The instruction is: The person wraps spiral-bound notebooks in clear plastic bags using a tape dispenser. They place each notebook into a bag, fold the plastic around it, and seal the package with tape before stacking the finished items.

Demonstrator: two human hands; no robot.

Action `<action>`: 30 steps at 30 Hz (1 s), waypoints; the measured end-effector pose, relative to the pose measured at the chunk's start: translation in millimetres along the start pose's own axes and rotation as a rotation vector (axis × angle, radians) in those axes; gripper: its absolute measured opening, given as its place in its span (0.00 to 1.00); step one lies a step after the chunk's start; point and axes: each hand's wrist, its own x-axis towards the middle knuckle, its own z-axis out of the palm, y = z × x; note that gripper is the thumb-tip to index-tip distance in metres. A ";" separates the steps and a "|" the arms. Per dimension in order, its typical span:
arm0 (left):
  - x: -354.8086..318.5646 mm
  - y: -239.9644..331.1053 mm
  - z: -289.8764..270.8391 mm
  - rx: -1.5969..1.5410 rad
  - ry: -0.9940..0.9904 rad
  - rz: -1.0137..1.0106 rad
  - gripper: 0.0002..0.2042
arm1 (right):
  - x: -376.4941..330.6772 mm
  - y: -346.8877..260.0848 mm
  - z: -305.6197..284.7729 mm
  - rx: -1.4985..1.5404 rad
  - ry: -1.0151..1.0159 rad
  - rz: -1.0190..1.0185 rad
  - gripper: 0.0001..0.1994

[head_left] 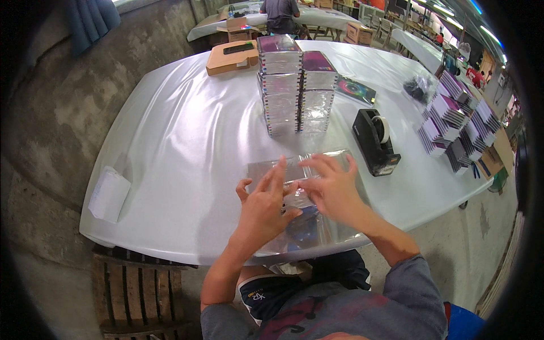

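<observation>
A clear plastic film [340,232] lies on the table in front of me, creased and glossy. Beneath it shows a flat dark blue item [303,229], partly covered by my hands; its kind cannot be made out. My left hand [262,209] is over the film's left part, fingers stretched and apart, thumb pointing right. Across from it, my right hand [335,194] bends over the film with its fingers spread and their tips near the left fingers. Slight blur hides whether the fingertips touch the film. Just right of the film stands a black tape dispenser [371,144] with a tape roll.
Tall stacks of film-wrapped purple-topped booklets [280,85] stand beyond my hands. More booklet stacks [453,119] crowd the right side. A cardboard box [226,61] bears a black phone [239,49]. White paper [109,195] lies left. Another person [280,14] sits at a far table.
</observation>
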 end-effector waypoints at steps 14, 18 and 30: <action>-18.6 8.3 15.0 0.174 0.079 0.157 0.15 | -30.3 101.4 -54.4 0.149 0.306 0.361 0.18; -15.9 11.1 15.3 0.164 0.078 0.179 0.14 | -70.9 214.3 -41.0 -0.038 0.300 0.731 0.19; -17.2 12.1 15.6 0.183 0.085 0.157 0.12 | -74.2 246.5 -35.0 1.112 0.104 1.138 0.12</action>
